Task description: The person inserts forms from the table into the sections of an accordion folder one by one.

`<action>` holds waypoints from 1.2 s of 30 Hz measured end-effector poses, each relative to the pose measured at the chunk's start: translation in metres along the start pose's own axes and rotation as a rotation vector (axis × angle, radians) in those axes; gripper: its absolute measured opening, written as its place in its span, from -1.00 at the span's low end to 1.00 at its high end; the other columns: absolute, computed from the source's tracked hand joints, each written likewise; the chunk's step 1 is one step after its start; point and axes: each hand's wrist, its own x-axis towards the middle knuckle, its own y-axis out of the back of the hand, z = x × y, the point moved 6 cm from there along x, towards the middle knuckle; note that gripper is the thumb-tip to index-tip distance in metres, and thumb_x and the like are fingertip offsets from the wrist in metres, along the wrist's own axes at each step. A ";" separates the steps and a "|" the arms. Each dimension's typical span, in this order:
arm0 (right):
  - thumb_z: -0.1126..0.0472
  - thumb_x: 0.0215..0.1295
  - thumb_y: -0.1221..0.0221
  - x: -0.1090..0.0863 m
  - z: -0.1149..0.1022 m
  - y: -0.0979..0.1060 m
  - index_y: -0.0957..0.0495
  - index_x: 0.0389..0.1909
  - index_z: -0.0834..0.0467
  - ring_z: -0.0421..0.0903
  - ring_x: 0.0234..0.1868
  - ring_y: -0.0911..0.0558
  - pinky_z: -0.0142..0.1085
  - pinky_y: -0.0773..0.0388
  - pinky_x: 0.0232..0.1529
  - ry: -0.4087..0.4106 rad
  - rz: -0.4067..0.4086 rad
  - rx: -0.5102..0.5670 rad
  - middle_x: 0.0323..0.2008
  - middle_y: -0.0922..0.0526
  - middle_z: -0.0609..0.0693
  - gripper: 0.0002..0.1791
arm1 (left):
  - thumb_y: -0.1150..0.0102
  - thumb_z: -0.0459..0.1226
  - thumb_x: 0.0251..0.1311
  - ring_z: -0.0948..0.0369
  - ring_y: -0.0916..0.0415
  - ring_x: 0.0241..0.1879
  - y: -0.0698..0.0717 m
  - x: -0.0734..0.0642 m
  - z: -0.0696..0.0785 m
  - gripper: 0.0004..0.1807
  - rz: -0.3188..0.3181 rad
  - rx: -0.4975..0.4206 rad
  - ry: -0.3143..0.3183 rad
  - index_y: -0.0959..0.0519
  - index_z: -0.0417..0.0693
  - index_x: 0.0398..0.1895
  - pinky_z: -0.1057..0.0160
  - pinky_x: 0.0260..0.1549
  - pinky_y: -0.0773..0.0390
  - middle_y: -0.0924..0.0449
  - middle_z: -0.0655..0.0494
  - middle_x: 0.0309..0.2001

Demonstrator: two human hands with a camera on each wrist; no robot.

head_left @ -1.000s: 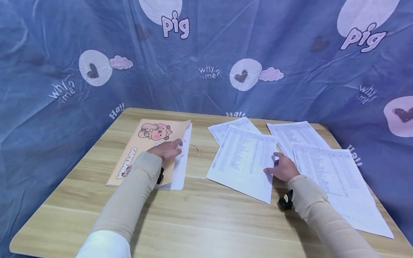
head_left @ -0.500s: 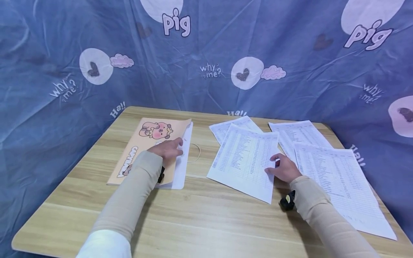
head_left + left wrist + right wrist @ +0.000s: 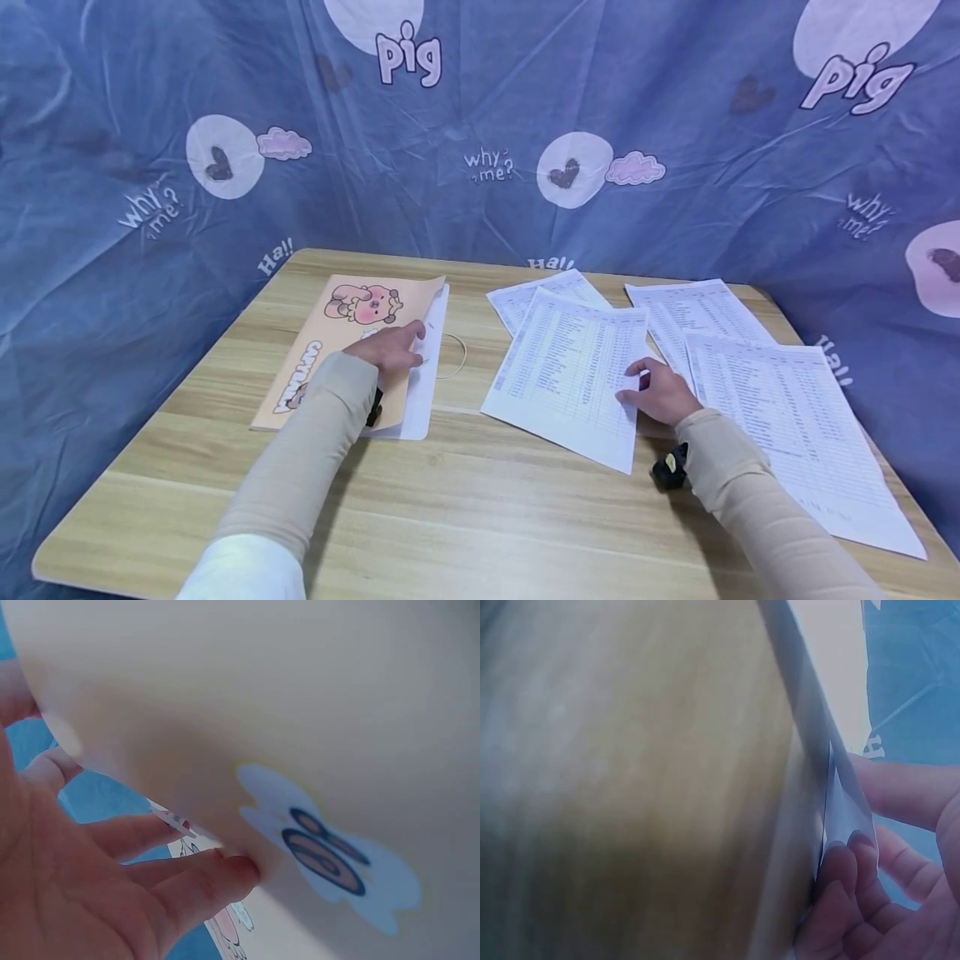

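Note:
A peach cartoon folder [image 3: 300,350] lies on the left of the wooden table, its front cover [image 3: 337,735] raised along the right edge over a white inside [image 3: 422,408]. My left hand [image 3: 386,346] grips that cover edge, with fingers on both sides of it in the left wrist view. On the right, my right hand [image 3: 660,393] pinches the right edge of a printed sheet [image 3: 562,367]. Seen from the right wrist, fingers [image 3: 836,870] are under the paper's edge and another digit is over it. The sheet's right side is lifted a little.
Behind the held sheet, another printed sheet [image 3: 543,296] is partly covered. Two overlapping sheets, a rear one [image 3: 697,304] and a front one [image 3: 795,433], lie at the right. A thin elastic loop [image 3: 463,357] sticks out beside the folder. A blue printed cloth [image 3: 450,208] hangs around the table.
Both hands keep their grips and barely move. The view shifts slightly; folder and sheets stay in place.

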 end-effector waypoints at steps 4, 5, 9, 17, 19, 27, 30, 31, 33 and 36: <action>0.09 0.16 -0.25 0.000 0.001 0.000 -0.34 0.08 0.30 0.13 -0.22 -0.43 -0.16 -0.36 -0.27 -0.001 -0.001 0.009 -0.13 -0.44 0.30 -0.45 | -0.02 -0.13 0.20 0.08 -0.41 -0.35 -0.001 0.002 0.000 -0.53 -0.013 0.011 0.011 -0.26 0.03 0.18 0.20 -0.41 -0.38 -0.47 -0.07 -0.19; 0.10 0.16 -0.25 0.001 0.001 -0.001 -0.34 0.09 0.29 0.12 -0.22 -0.43 -0.17 -0.35 -0.27 -0.006 -0.002 0.014 -0.13 -0.44 0.29 -0.45 | -0.02 -0.13 0.20 0.08 -0.40 -0.36 -0.001 0.003 -0.001 -0.53 -0.015 0.017 0.014 -0.26 0.03 0.18 0.20 -0.42 -0.38 -0.46 -0.07 -0.20; 0.10 0.17 -0.24 0.003 0.002 -0.002 -0.33 0.10 0.28 0.10 -0.22 -0.43 -0.20 -0.34 -0.27 -0.013 -0.005 0.023 -0.14 -0.44 0.27 -0.45 | -0.01 -0.12 0.21 0.08 -0.40 -0.37 -0.002 0.003 -0.002 -0.51 -0.020 0.031 0.010 -0.25 0.03 0.21 0.20 -0.43 -0.38 -0.45 -0.07 -0.22; 0.10 0.17 -0.24 0.004 0.004 -0.001 -0.33 0.10 0.26 0.07 -0.26 -0.42 -0.21 -0.33 -0.30 0.008 -0.002 0.020 -0.20 -0.43 0.21 -0.46 | 0.01 -0.15 0.20 0.07 -0.42 -0.37 0.003 0.002 -0.001 -0.52 0.012 0.039 -0.032 -0.27 0.02 0.20 0.20 -0.41 -0.38 -0.48 -0.09 -0.27; 0.10 0.17 -0.24 0.004 0.005 -0.001 -0.34 0.10 0.25 0.05 -0.27 -0.42 -0.22 -0.32 -0.31 0.014 -0.005 0.019 -0.22 -0.44 0.20 -0.46 | 0.01 -0.17 0.20 0.06 -0.43 -0.37 0.002 0.003 -0.001 -0.51 0.000 0.034 -0.034 -0.26 0.01 0.21 0.20 -0.41 -0.38 -0.49 -0.11 -0.26; 0.11 0.15 -0.26 0.005 0.008 -0.001 -0.35 0.08 0.24 0.00 -0.34 -0.43 -0.26 -0.31 -0.38 0.045 0.010 0.008 -0.29 -0.44 0.15 -0.48 | 0.01 -0.17 0.21 0.06 -0.42 -0.28 0.003 0.001 0.001 -0.48 0.009 0.035 -0.040 -0.24 -0.01 0.26 0.17 -0.32 -0.39 -0.49 -0.15 -0.12; 0.12 0.15 -0.26 0.005 0.007 -0.001 -0.35 0.06 0.24 -0.01 -0.36 -0.42 -0.27 -0.30 -0.40 0.060 0.018 0.015 -0.31 -0.42 0.13 -0.49 | 0.01 -0.16 0.20 0.07 -0.44 -0.27 0.006 0.000 0.001 -0.47 0.039 0.063 -0.050 -0.24 -0.02 0.26 0.17 -0.30 -0.39 -0.51 -0.16 -0.10; 0.13 0.15 -0.26 0.005 0.007 0.000 -0.36 0.06 0.24 -0.01 -0.36 -0.41 -0.27 -0.30 -0.41 0.066 0.021 0.018 -0.32 -0.42 0.13 -0.49 | 0.01 -0.16 0.19 0.07 -0.44 -0.28 0.007 -0.001 0.001 -0.47 0.049 0.068 -0.053 -0.25 -0.02 0.26 0.18 -0.31 -0.39 -0.52 -0.15 -0.11; 0.13 0.15 -0.26 0.005 0.007 0.000 -0.36 0.05 0.24 -0.02 -0.38 -0.41 -0.28 -0.29 -0.41 0.074 0.027 0.024 -0.34 -0.41 0.12 -0.50 | 0.02 -0.16 0.18 0.07 -0.44 -0.32 0.009 -0.001 0.000 -0.47 0.065 0.076 -0.057 -0.25 -0.03 0.25 0.19 -0.35 -0.39 -0.53 -0.14 -0.15; 0.14 0.14 -0.26 0.004 0.006 0.002 -0.36 0.04 0.25 -0.02 -0.38 -0.40 -0.28 -0.29 -0.42 0.090 0.034 0.030 -0.35 -0.40 0.11 -0.51 | 0.04 -0.18 0.17 0.09 -0.43 -0.41 0.011 -0.003 0.000 -0.46 0.079 0.067 -0.064 -0.25 -0.06 0.25 0.21 -0.45 -0.39 -0.52 -0.12 -0.22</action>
